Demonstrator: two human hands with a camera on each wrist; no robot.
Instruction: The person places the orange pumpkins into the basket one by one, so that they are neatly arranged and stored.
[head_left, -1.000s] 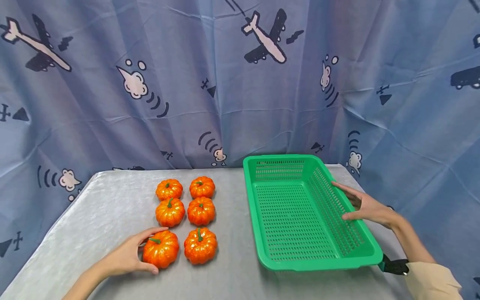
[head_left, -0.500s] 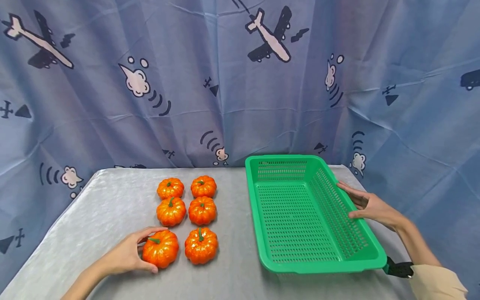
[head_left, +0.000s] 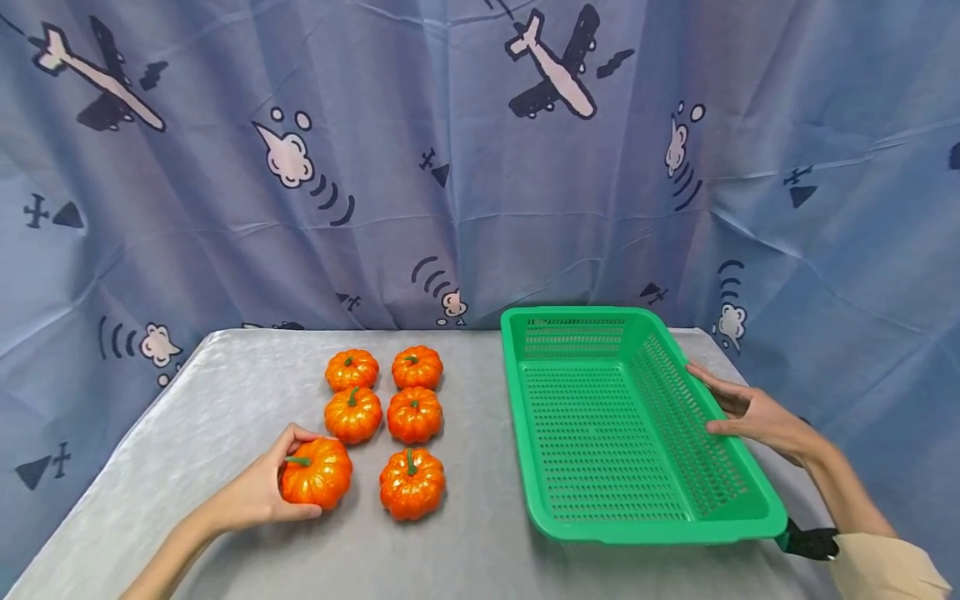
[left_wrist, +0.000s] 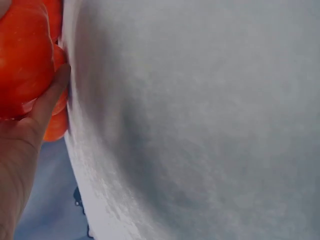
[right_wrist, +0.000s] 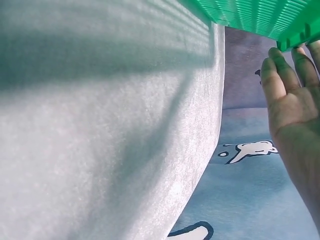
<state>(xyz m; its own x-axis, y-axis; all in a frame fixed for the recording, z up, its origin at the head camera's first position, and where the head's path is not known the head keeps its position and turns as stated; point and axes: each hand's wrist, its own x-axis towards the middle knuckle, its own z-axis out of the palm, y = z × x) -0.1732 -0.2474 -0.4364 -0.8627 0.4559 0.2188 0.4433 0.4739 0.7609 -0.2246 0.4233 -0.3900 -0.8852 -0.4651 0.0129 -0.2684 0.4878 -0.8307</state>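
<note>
The left hand (head_left: 258, 493) curled its fingers and thumb round the nearest pumpkin (head_left: 317, 473), a glossy, ribbed orange one with a green stem, at the front left of six on the grey cloth-covered table (head_left: 187, 417). The green perforated plastic basket (head_left: 645, 525) lay to that pumpkin's right, long axis running away from the person. The right hand (head_left: 757, 414) rested with straight fingers on the basket's right rim.

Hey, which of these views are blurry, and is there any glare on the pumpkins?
Head view: sharp, small highlights on the glossy orange pumpkin in the left hand. Left wrist view: that pumpkin is a soft close-up blur. Right wrist view: green plastic basket casts shadow across the grey cloth.
</note>
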